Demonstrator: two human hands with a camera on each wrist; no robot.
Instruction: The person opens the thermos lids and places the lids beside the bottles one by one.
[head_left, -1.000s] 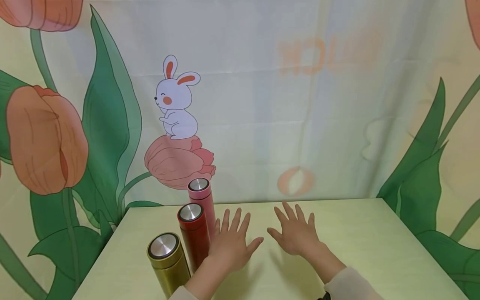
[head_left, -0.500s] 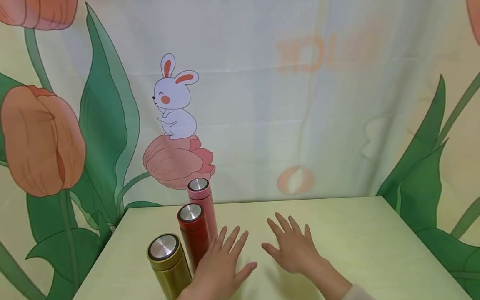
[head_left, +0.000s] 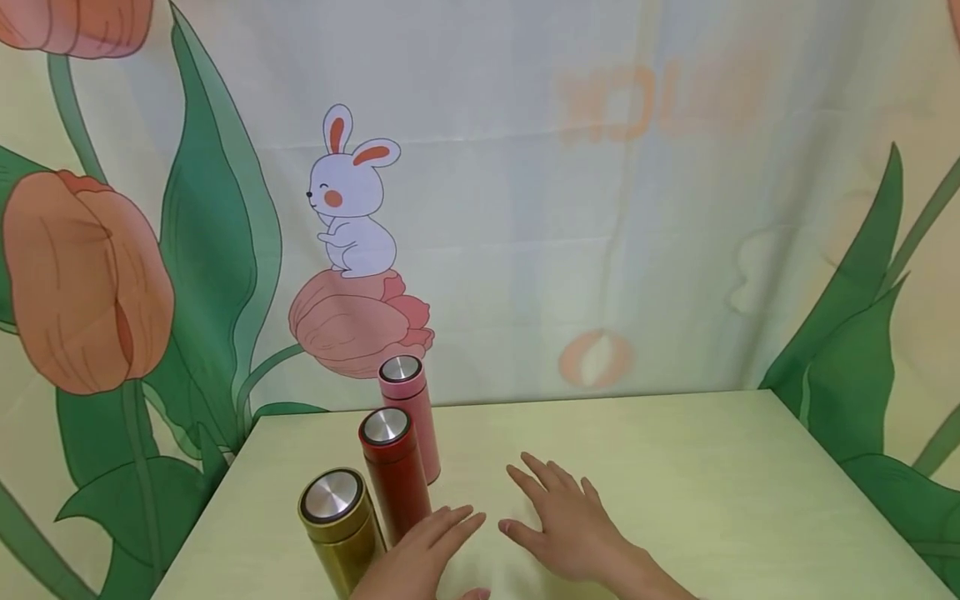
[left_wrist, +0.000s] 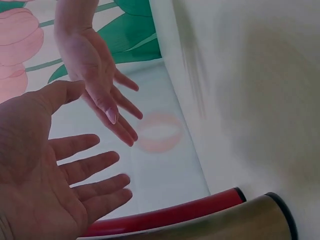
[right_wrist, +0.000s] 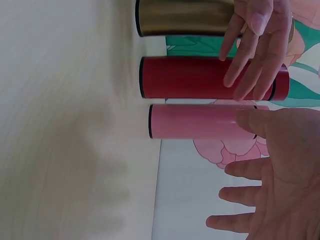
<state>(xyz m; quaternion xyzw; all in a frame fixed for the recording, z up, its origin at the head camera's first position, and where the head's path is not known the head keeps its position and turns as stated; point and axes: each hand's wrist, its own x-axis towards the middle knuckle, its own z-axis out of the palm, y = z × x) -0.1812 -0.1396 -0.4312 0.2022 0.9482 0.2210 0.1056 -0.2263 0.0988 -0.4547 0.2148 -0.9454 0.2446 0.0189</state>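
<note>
Three thermos flasks with steel lids stand upright in a slanting row on the left of the table: a gold flask (head_left: 341, 533) nearest, a red flask (head_left: 397, 475) behind it, and a pink flask (head_left: 417, 417) farthest back. My left hand (head_left: 420, 554) hovers just right of the gold and red flasks, fingers extended, holding nothing; it hides part of their lower bodies. Farther right, my right hand (head_left: 566, 529) is held above the table with its fingers spread and nothing in it. In the right wrist view the red flask (right_wrist: 200, 77) shows beyond the left hand's fingers (right_wrist: 255, 65).
The pale yellow-green table (head_left: 712, 500) reaches back to a hanging cloth backdrop (head_left: 510, 208). Printed on the cloth are tulips, leaves and a white rabbit (head_left: 348, 208). The table's far edge meets the cloth behind the pink flask.
Both hands have drawn back toward the person and lower in the head view. The left hand has uncovered the pink flask's base. The flasks keep their places.
</note>
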